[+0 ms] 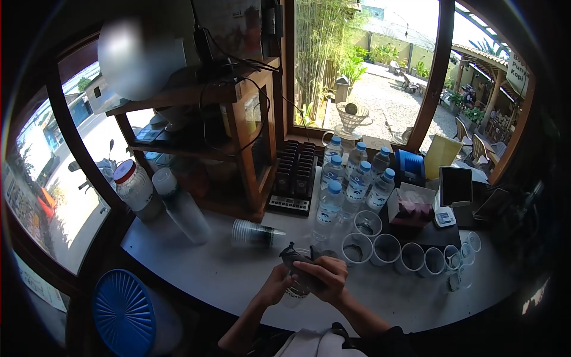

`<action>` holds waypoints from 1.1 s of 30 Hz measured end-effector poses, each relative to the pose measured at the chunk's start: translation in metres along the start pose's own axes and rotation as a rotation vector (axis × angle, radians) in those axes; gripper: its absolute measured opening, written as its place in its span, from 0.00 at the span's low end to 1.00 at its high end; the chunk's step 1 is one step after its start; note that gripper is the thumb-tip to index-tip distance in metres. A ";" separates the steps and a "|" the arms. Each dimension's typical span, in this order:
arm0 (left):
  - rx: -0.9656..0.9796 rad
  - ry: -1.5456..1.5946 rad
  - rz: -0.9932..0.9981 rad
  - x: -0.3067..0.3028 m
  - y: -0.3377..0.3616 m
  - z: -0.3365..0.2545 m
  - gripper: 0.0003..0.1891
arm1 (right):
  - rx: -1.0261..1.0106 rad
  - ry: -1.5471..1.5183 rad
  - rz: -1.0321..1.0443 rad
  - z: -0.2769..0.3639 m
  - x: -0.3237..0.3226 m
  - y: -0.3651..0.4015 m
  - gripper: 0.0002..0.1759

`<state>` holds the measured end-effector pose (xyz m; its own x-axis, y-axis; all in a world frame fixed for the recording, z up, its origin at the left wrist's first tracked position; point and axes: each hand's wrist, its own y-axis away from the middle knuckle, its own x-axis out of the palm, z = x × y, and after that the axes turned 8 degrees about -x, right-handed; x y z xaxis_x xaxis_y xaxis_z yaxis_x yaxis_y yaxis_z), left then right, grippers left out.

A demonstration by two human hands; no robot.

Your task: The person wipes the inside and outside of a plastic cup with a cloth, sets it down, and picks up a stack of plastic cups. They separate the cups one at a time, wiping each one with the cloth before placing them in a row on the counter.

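blue lid (pixel 125 312): nearest thing, low at left, below the counter's edge.
left hand (pixel 272 287): closed round the side of a glass (pixel 295 293), apparently to steady it just above the counter (pixel 202 273).
right hand (pixel 328 275): fingers clamped on a dark cloth (pixel 295 257) bunched over the top of the glass. the glass thus sits gripped between both hands, at the counter's near edge.
empty glasses (pixel 386 249): mouths up, in a curved row just right of the hands, probably kept within easy reach.
stack of cups (pixel 257 233): lying on its side, just behind the hands.
water bottles (pixel 357 178): upright, clustered behind the empty glasses.
jar (pixel 134 189): red-lidded, far left, beside the wooden shelf (pixel 244 119).
window (pixel 369 71): farthest, with a garden beyond.
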<state>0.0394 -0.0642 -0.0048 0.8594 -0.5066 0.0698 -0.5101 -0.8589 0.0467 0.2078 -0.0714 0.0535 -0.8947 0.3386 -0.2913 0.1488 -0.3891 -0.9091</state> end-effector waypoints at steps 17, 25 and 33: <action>-0.475 0.324 0.024 -0.013 0.011 0.016 0.58 | 1.421 -0.886 -0.102 -0.023 0.013 -0.002 0.23; 0.170 0.159 -0.478 0.023 -0.007 0.007 0.51 | 1.264 -0.752 -0.703 0.011 0.047 0.027 0.25; 0.132 0.542 -0.527 0.009 -0.027 0.012 0.33 | 0.478 -0.183 0.029 0.026 0.015 0.054 0.18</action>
<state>0.0613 -0.0468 -0.0172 0.8326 0.0509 0.5515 -0.0002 -0.9957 0.0922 0.1913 -0.1092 0.0074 -0.9585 0.1830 -0.2184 0.0036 -0.7589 -0.6512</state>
